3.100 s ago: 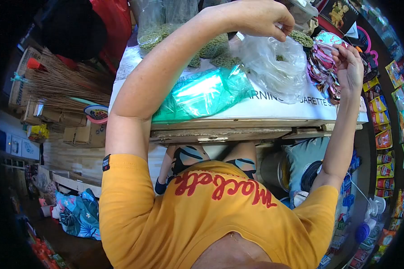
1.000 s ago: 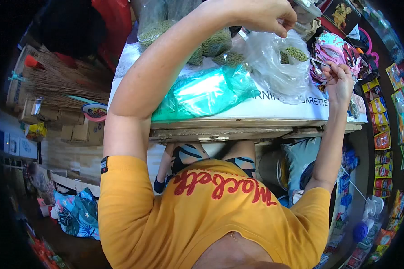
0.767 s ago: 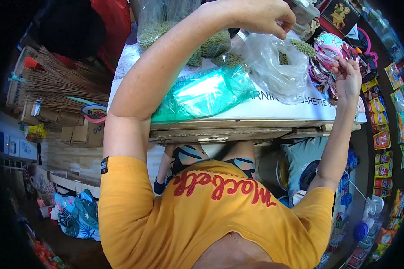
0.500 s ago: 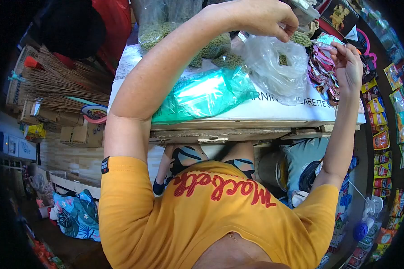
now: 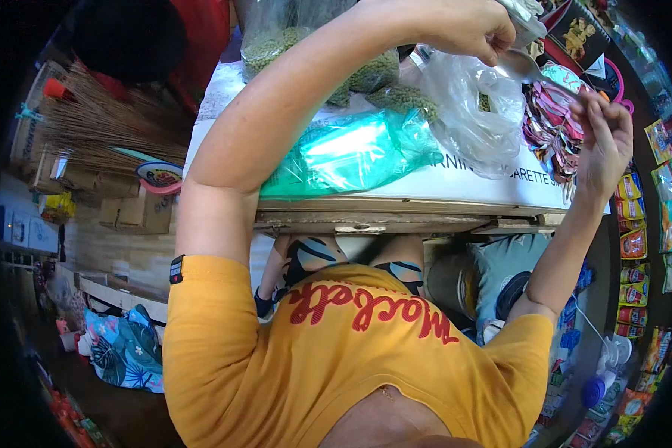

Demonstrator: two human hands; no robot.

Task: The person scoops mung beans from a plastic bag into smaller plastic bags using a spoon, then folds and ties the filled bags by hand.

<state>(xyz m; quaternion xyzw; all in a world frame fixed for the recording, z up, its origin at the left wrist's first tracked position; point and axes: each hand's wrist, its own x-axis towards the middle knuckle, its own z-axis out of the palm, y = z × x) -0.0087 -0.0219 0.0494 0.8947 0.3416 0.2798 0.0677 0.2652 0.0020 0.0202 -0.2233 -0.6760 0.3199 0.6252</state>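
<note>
A metal spoon [image 5: 521, 67] points left from my right hand [image 5: 603, 138], whose fingers are closed on its handle. Its bowl looks grey, with no green beans showing on it. My left hand [image 5: 474, 30] reaches across the table top, fingers pinched just above the bowl; what they hold is hidden. Below that hand lies a crumpled clear plastic bag [image 5: 463, 123]. Clear bags of small green beans [image 5: 272, 52] stand behind my left forearm, and a smaller bag of beans [image 5: 403, 99] lies nearer. A shiny green plastic bag [image 5: 351, 153] is spread at the table's front.
The white-topped table [image 5: 493, 190] has a worn wooden front edge. Colourful strips of wrappers [image 5: 549, 127] lie near my right hand. Hanging sachets [image 5: 631, 231] line the right side. A stick broom [image 5: 116, 112] and cardboard boxes [image 5: 138, 209] are at left.
Green beans seen on the spoon earlier no longer show on it. My right hand has shifted right and down with the spoon; my left hand has moved slightly right.
</note>
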